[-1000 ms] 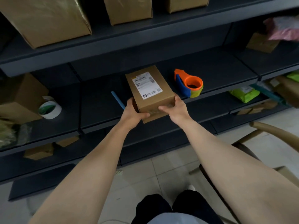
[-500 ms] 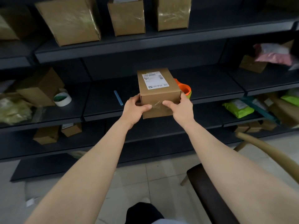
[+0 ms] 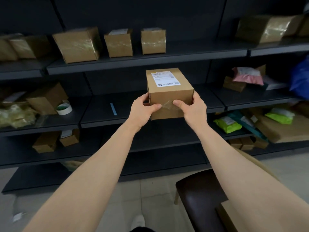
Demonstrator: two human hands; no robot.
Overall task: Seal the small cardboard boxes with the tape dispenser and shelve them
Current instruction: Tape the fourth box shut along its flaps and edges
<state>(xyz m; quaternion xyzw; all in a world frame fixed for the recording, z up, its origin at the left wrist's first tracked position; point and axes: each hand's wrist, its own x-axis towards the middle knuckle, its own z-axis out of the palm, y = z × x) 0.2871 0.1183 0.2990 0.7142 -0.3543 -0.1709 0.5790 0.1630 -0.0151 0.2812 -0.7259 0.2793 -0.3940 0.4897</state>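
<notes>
Clasping small brown labelled cardboard box [image 3: 168,94] between left grip [image 3: 142,109] and right grip [image 3: 192,108], thumbs on taped near face. Probably stiff, light; best held by opposite side walls.

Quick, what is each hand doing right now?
Left hand: holding the small cardboard box.
Right hand: holding the same box.

Box [image 3: 170,97] label [image 3: 165,79] print unreadable; blue bag [image 3: 301,76] cut by right edge; chair [image 3: 200,198] cropped.

Both hands [image 3: 143,111] grip a labelled cardboard box [image 3: 169,93] before dark shelves [image 3: 150,62].
</notes>
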